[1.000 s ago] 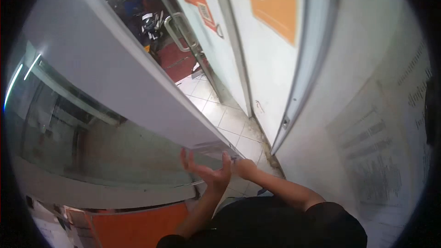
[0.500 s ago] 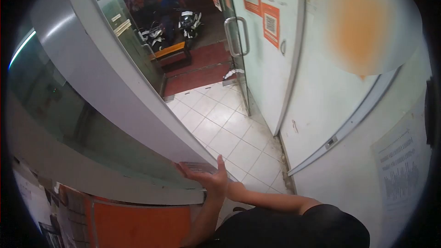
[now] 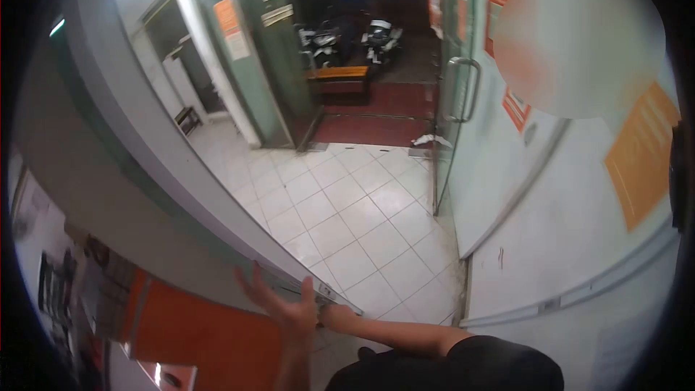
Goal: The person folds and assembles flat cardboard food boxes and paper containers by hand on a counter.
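Note:
My left hand (image 3: 282, 308) is raised in front of the door's inner side, fingers spread and blurred, with nothing in it. My right hand (image 3: 339, 318) is curled low at the door's free edge, beside a small latch plate (image 3: 327, 291). What its fingers close around is hidden, partly behind my left hand. The door (image 3: 137, 101) has a wide pale frame with a dark glass strip and slants across the left of the view.
White floor tiles (image 3: 347, 210) lead to a glass door (image 3: 449, 101) with a metal handle, standing open. Beyond are a red mat (image 3: 376, 127), a bench (image 3: 340, 76) and parked motorbikes (image 3: 380, 40). A white wall (image 3: 536, 224) with orange posters runs along the right.
My view has turned left, and more of the tiled floor and another glass panel show. The door has swung further left. Both hands have moved left and slightly down; the left fingers spread wider.

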A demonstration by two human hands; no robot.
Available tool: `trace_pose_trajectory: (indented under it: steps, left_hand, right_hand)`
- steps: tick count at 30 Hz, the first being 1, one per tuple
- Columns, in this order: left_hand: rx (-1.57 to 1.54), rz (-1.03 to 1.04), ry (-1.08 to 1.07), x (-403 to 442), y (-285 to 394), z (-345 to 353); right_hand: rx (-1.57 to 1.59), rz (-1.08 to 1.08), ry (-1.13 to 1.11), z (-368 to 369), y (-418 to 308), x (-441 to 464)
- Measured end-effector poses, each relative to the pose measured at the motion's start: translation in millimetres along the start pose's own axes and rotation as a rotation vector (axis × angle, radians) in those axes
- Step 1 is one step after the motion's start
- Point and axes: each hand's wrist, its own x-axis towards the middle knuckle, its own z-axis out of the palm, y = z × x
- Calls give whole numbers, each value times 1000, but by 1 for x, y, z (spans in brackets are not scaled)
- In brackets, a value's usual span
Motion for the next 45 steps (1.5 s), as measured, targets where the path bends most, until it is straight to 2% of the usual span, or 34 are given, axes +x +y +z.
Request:
trace_pose_trajectory:
  steps: [2,4,5,8,9,10,11,13,15,17,18,19,20,21,22,23,25,26,28,29,30,32,34,35,36,37,38,39,41,42,45]
  left_hand:
    - [-129,27,85,25,17,-38]
    - [-360,108,105,51,31,-98]
    - [-212,300,46,77,49,-142]
    - [-467,466,985,138,137,-164]
    - [-150,821,844,161,140,-162]
    - [-16,1009,669,171,142,-168]
    - [23,1081,552,171,145,-174]
    - [74,1075,466,163,143,-194]
    - [135,1096,419,148,140,-220]
    - [231,1097,385,120,139,-259]
    - [279,1077,364,106,138,-280]
    - [332,1053,348,91,140,-303]
    - [397,1024,334,74,142,-327]
    - [464,992,312,57,146,-352]
    - [534,963,305,34,151,-377]
    - [622,935,309,11,156,-403]
    - [753,861,326,-36,168,-456]
    - [814,832,336,-58,174,-483]
    - [912,801,337,-98,188,-526]
    - [948,794,352,-117,195,-548]
    - [966,783,377,-134,207,-569]
    - [1053,738,450,-163,213,-613]
    - [1122,700,594,-196,214,-650]
    - [1149,682,691,-215,219,-662]
    - [1163,631,789,-234,213,-673]
    - [1153,514,860,-257,199,-686]
    - [1113,348,882,-280,180,-692]
    - [1036,147,853,-302,158,-693]
    - [686,-374,707,-337,96,-680]
    - [637,-479,758,-349,57,-665]
    - [658,-802,913,-433,-50,-685]
  right_hand:
    - [23,53,-17,2,-2,15]
    - [-22,-21,-40,20,8,32]
    - [-54,-44,-47,37,17,44]
    - [-186,-130,-102,9,5,53]
    - [-162,-138,-106,9,5,58]
    - [-138,-142,-107,10,6,58]
    - [-146,-113,-130,6,6,59]
    - [-161,-59,-164,8,4,56]
    - [2,-145,-88,19,6,47]
    - [-76,-138,-85,36,12,59]
    - [-141,-178,-70,63,34,63]
    - [-227,-356,96,85,61,57]
    - [-136,-244,80,98,69,62]
    - [-148,-108,-118,71,44,65]
    - [-135,-154,40,69,34,56]
    - [-94,-422,285,83,46,61]
    - [-177,-173,89,82,43,69]
    - [-20,-185,214,100,65,77]
    - [64,-233,217,95,59,86]
    - [-225,-150,109,83,35,95]
    - [-538,-40,-37,59,26,65]
    - [-482,-91,66,63,30,72]
    - [-559,-295,238,99,101,114]
    - [-507,-25,47,74,50,92]
    - [-428,-242,144,80,84,101]
    - [-615,-388,84,88,115,123]
    - [-644,-478,148,97,134,136]
    - [-647,-307,54,89,112,132]
    - [-603,-218,11,122,41,121]
    - [-564,-211,-34,153,9,118]
    - [-507,-268,-303,248,-123,79]
